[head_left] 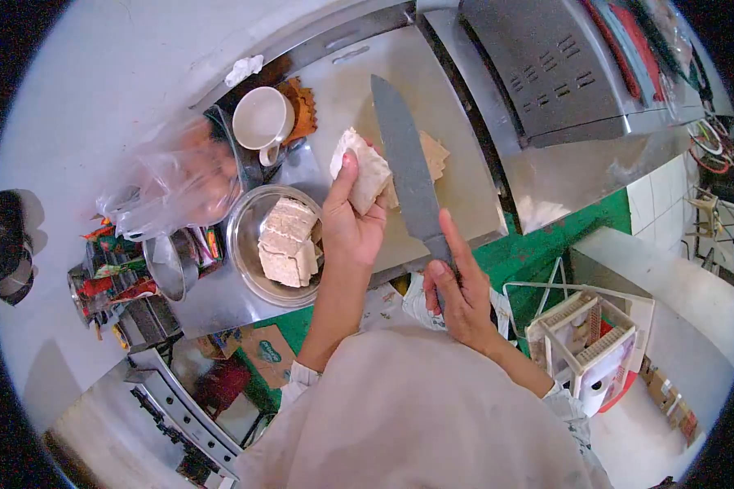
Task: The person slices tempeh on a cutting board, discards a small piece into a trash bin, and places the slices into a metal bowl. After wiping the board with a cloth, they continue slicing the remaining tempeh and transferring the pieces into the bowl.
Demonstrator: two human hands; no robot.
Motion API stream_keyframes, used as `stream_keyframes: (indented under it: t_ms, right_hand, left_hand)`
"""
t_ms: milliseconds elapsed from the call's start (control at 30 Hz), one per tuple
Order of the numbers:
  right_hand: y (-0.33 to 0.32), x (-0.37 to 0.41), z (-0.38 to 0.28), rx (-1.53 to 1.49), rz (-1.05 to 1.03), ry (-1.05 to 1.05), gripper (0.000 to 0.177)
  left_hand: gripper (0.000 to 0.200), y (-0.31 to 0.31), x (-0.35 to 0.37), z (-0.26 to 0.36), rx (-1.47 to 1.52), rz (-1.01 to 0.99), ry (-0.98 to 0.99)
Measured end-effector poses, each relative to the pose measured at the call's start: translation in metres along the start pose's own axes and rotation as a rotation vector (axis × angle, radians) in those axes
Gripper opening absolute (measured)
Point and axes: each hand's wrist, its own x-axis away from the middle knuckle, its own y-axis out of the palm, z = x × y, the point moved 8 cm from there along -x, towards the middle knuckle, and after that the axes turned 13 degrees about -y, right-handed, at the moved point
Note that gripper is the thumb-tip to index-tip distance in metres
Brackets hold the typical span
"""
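Note:
My left hand (355, 220) is closed around a whitish block of tempeh (360, 169), its thumb on the top face. In my right hand (458, 297) is a large kitchen knife (405, 155), gripped by its dark handle with the index finger stretched along it. The broad blade points away from me, right beside the block and over the pale cutting board (457, 106). Thin tempeh slices (434, 155) lie on the board, partly hidden behind the blade. Left of my left wrist, a round metal bowl (238, 244) holds more tempeh pieces (288, 242).
A white mug (263, 118) stands beyond the bowl. A clear plastic bag of brownish round things (192, 175) and several colourful packets (126, 261) sit at the left. A metal box-like appliance (538, 65) is at the right, a stove (179, 407) at the lower left.

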Motion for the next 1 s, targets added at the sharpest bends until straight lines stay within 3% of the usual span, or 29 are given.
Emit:
stream_keyframes:
  t_ms: [1000]
  right_hand:
    - [0.004,0.011,0.012,-0.138,-0.038,0.084,0.053]
  left_hand:
    - [0.038,0.003,0.005,0.011,-0.088,0.021,0.075]
